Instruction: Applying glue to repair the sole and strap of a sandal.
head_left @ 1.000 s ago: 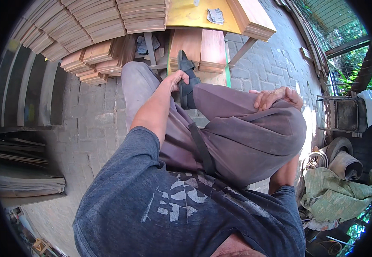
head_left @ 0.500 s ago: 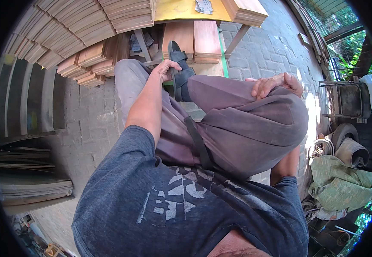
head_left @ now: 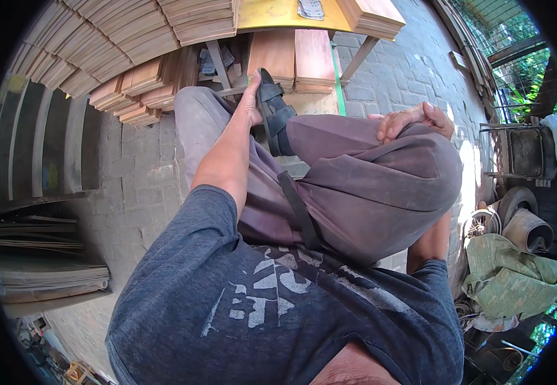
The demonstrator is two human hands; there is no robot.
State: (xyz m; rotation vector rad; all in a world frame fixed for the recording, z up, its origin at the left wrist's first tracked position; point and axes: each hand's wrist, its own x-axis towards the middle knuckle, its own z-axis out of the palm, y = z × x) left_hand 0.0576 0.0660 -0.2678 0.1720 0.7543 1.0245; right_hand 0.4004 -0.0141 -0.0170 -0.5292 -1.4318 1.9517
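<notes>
Grey paving (head_left: 140, 186) spread beneath the yellow tabletop (head_left: 272, 14), whose right edge carried stacked wooden planks (head_left: 376, 18). I sat in mauve-grey trousers (head_left: 368, 199), right knee (head_left: 444, 168) raised. My black strapped sandal (head_left: 276, 117) showed just my side of the tabletop's near edge. My left hand (head_left: 251, 101) met its left side; whether it gripped, I could not tell. My right hand (head_left: 413, 122) draped the knee, loosely curved.

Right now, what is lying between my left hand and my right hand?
Between your left hand and right hand, the head view shows the black sandal and the bent trouser leg.
</notes>
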